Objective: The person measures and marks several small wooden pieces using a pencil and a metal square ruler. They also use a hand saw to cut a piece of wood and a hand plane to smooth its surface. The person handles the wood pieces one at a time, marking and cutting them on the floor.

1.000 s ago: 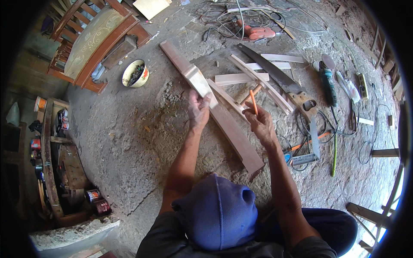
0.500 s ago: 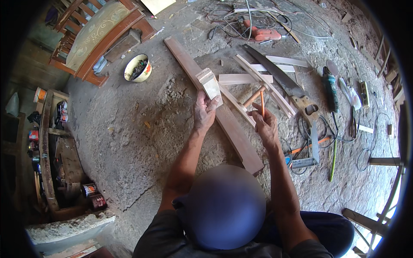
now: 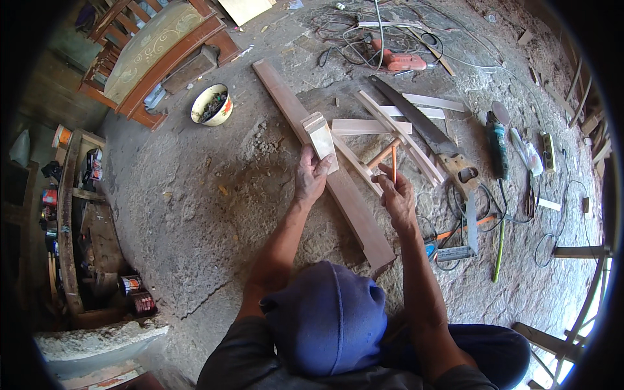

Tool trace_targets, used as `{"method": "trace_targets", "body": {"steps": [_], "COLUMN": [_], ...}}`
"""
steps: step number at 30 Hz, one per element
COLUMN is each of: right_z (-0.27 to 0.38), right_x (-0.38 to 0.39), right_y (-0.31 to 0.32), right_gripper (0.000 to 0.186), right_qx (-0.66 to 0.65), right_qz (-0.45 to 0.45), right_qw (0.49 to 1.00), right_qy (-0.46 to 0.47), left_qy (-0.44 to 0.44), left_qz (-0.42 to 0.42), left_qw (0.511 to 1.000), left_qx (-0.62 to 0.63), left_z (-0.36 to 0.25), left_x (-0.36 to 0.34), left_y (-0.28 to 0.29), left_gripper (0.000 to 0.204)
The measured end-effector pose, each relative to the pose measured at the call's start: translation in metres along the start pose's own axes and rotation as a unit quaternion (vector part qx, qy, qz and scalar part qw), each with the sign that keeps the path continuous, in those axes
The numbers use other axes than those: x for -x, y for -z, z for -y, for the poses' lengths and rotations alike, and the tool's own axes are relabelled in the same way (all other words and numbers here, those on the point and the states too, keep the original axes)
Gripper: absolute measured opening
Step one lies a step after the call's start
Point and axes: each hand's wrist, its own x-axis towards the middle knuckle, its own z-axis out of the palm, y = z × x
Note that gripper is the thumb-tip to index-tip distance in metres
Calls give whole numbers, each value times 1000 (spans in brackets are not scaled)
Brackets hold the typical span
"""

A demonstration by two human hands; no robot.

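My left hand (image 3: pixel 312 174) grips a short wooden block (image 3: pixel 321 142) with a pale, whitish face, its fingers on the left side and thumb over the near end. The block is above a long, reddish-brown board (image 3: pixel 351 208) lying diagonally on the floor. In my right hand (image 3: pixel 396 198), a thin orange stick like a pencil (image 3: pixel 394 162) is pinched upright. Just left of its tip, a thicker round wooden rod (image 3: pixel 382 155) lies across thin wooden strips (image 3: pixel 357 162). Whether the rod is part of a larger tool is unclear.
Right of the strips lies a handsaw (image 3: pixel 422 117), then a teal angle grinder (image 3: pixel 499 146). A try square (image 3: pixel 470 227) is near my right forearm. An orange power drill (image 3: pixel 403 60) sits among tangled cables. An enamel bowl (image 3: pixel 221 112) and wooden chair (image 3: pixel 156 65) stand at far left.
The block has tilted slightly in my left hand, so its far end shows differently. My right hand and the orange stick have shifted slightly. The view has moved a little too.
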Motion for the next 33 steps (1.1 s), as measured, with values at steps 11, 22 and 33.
{"method": "trace_targets", "body": {"steps": [11, 22, 33], "right_z": [-1, -15, -17], "right_x": [-1, 1, 2], "right_y": [-8, 0, -5], "right_gripper": [39, 41, 44], "right_qx": [-11, -11, -23], "right_qz": [11, -16, 2], "right_qw": [1000, 999, 999], "right_qy": [-8, -32, -36], "left_qy": [29, 18, 10], "left_qz": [18, 31, 12], "left_qw": [998, 999, 1000], "left_qx": [-54, -3, 23], "left_z": [-4, 5, 4], "left_x": [3, 7, 4], "left_y": [2, 3, -1], "left_gripper": [31, 32, 32]}}
